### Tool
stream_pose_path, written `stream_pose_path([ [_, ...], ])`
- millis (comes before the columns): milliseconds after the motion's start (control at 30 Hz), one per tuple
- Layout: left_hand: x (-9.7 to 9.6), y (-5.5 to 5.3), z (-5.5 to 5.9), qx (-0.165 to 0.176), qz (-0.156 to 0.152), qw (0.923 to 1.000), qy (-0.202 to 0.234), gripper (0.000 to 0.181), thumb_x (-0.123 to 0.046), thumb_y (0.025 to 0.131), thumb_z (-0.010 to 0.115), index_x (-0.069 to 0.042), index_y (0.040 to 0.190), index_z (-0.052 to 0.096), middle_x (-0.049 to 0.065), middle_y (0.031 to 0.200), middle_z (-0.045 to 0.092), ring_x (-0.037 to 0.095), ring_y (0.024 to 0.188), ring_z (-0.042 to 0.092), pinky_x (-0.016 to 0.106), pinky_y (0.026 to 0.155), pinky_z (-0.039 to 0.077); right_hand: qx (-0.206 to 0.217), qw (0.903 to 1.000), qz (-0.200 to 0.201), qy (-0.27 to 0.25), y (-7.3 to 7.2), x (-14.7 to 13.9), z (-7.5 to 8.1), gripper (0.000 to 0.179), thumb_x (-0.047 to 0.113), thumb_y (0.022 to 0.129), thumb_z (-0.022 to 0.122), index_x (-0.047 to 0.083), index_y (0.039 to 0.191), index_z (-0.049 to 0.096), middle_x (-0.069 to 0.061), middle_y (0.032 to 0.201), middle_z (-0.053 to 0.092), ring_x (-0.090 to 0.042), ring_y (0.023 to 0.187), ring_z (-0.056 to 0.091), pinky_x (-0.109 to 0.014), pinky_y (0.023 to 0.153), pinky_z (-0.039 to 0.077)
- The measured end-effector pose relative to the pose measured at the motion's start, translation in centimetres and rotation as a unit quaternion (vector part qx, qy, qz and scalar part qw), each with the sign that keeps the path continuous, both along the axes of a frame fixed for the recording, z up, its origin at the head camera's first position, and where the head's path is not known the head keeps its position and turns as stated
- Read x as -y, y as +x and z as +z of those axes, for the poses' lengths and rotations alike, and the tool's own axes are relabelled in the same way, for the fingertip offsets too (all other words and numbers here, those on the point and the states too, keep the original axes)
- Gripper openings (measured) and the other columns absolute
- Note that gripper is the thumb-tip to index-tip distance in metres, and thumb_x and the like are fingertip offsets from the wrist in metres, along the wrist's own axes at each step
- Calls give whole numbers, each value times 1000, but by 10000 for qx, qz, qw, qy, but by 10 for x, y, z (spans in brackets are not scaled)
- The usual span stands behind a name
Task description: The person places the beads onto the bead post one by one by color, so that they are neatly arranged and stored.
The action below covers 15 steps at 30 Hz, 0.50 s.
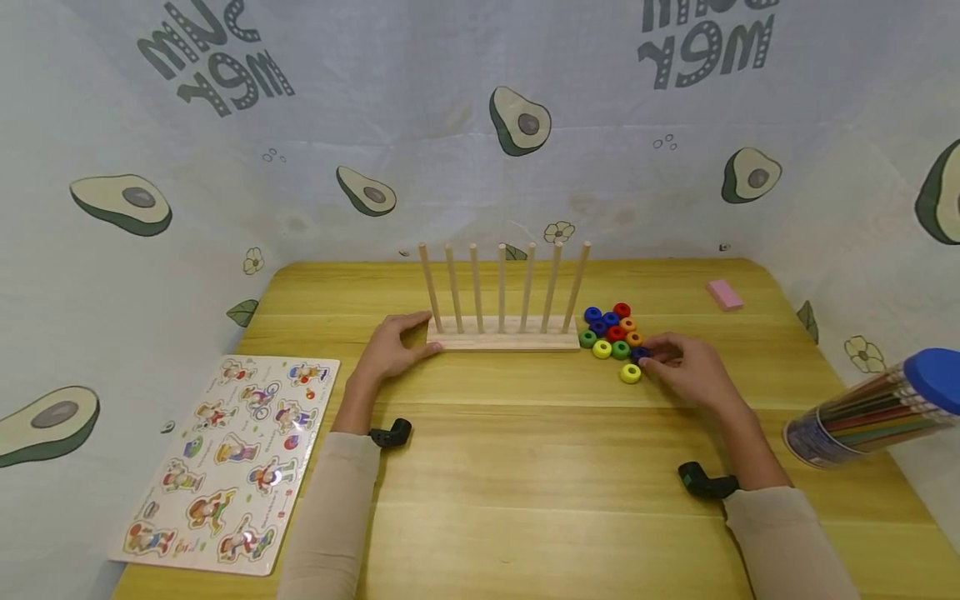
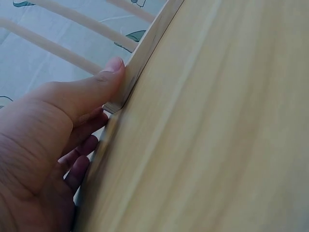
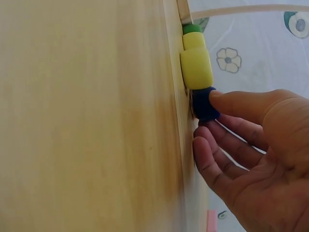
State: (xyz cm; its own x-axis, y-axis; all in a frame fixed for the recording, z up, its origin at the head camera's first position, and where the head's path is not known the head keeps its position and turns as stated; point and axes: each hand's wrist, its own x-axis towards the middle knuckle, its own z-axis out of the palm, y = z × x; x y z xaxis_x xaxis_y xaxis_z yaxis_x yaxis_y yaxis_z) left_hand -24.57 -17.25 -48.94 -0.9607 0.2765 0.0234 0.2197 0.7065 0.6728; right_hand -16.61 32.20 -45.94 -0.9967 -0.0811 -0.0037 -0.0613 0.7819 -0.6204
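Observation:
A wooden peg rack (image 1: 504,342) with several upright rods stands at the back middle of the table. My left hand (image 1: 390,346) grips the left end of its base; in the left wrist view the thumb (image 2: 113,65) presses on the base's front face. To the right of the rack lies a cluster of small ring beads in blue, red, orange, green and yellow. My right hand (image 1: 692,367) pinches a dark blue bead (image 3: 204,104) at the cluster's right edge, thumb on top of it. A yellow bead (image 1: 630,373) lies just in front of it.
A puzzle board (image 1: 247,458) with pictured figures lies at the left. A pink block (image 1: 724,295) sits at the back right. Near the right edge stands a tub of coloured pencils (image 1: 832,433) with a blue lid. A printed cloth (image 1: 450,167) hangs behind the table.

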Motion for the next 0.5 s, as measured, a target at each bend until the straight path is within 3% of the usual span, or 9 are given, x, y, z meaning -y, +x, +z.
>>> stream_pose_path([
  [200, 3, 1, 0, 54, -74, 9999, 71, 76, -51, 88, 79, -23, 153, 52, 8, 158, 49, 35, 149, 40, 56, 123, 33, -134, 9998, -76, -94, 5, -2, 10, 41, 32, 101, 67, 1, 127, 67, -21, 115, 71, -37, 106, 68, -42, 88, 59],
  [300, 3, 1, 0, 10, -93, 9999, 90, 76, -51, 88, 80, -22, 153, 53, 8, 157, 51, 35, 149, 40, 56, 123, 33, -276, 9994, -130, -183, 7, -2, 18, 44, 36, 102, 66, 1, 129, 66, -23, 119, 70, -36, 107, 67, -28, 86, 59],
  [433, 3, 1, 0, -81, -45, 9999, 130, 74, -51, 87, 81, -22, 150, 56, 8, 154, 54, 36, 147, 43, 57, 121, 34, -595, 9972, -175, -413, 8, 1, 35, 45, 35, 102, 67, 1, 130, 66, -23, 119, 70, -12, 100, 66, -2, 77, 46],
  [500, 3, 1, 0, -114, -3, 9998, 133, 71, -51, 87, 80, -23, 149, 58, 8, 153, 56, 36, 145, 45, 57, 121, 35, -801, 9951, -193, -548, 8, 5, 46, 43, 33, 102, 67, 0, 130, 66, -23, 119, 70, 3, 96, 61, 2, 76, 43],
])
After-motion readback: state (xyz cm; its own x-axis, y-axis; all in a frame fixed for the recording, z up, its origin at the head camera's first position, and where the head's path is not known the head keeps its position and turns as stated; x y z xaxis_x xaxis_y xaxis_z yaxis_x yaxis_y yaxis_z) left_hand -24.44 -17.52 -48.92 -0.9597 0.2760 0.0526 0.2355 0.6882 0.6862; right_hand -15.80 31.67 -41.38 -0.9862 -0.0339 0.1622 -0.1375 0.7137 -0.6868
